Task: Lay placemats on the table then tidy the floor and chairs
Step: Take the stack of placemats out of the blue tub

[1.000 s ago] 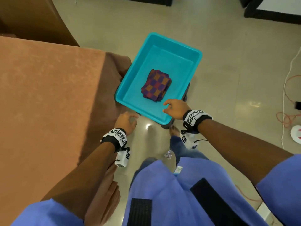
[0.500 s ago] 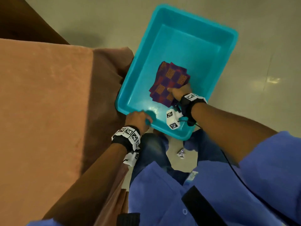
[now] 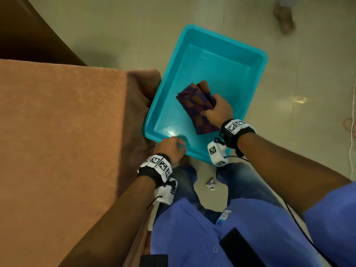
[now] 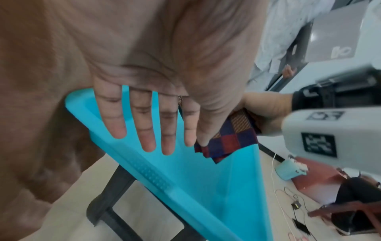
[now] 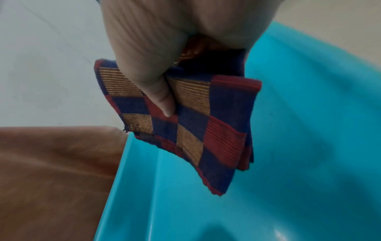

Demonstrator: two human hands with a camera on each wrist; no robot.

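A: Far left?

B: The table (image 3: 57, 132) under a brown tablecloth (image 3: 138, 97), its corner draping just beside a turquoise plastic tub (image 3: 221, 64).

A: And the left hand (image 3: 170, 148)?

B: At the tub's near rim; the wrist view shows its fingers (image 4: 148, 130) straight and slightly spread over the plastic, gripping nothing.

A: The placemats?

B: A folded stack of checkered placemats (image 3: 198, 105) (navy, red and gold squares) inside the tub, pinched by the right hand (image 3: 219, 110), thumb (image 5: 156, 91) on top, the other fingers hidden beneath.

A: Anything below?

B: A small crumpled wrapper (image 3: 211, 183) on the floor (image 3: 298, 74), between the person's legs.
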